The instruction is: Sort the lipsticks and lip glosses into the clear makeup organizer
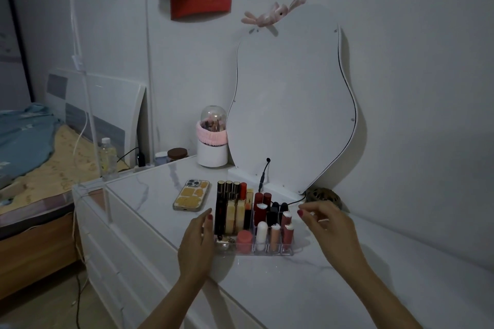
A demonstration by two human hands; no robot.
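Note:
The clear makeup organizer (267, 250) stands on the white marble-look dresser top, filled with several upright lipsticks and lip glosses: tall dark and gold tubes (229, 208) on its left, red and black ones (263, 204) at the back, pink, white and peach ones (262, 232) in front. My left hand (196, 243) rests against the organizer's left side, fingers apart, holding nothing. To the organizer's right my right hand (324, 222) hovers with fingers curled loosely and nothing in it.
A phone (191, 195) in a yellow case lies left of the organizer. Behind stand a wavy white mirror (291, 104) with a black cable, a domed brush holder (212, 141) and a brown round object (324, 196). A bed lies to the left, past the dresser's edge.

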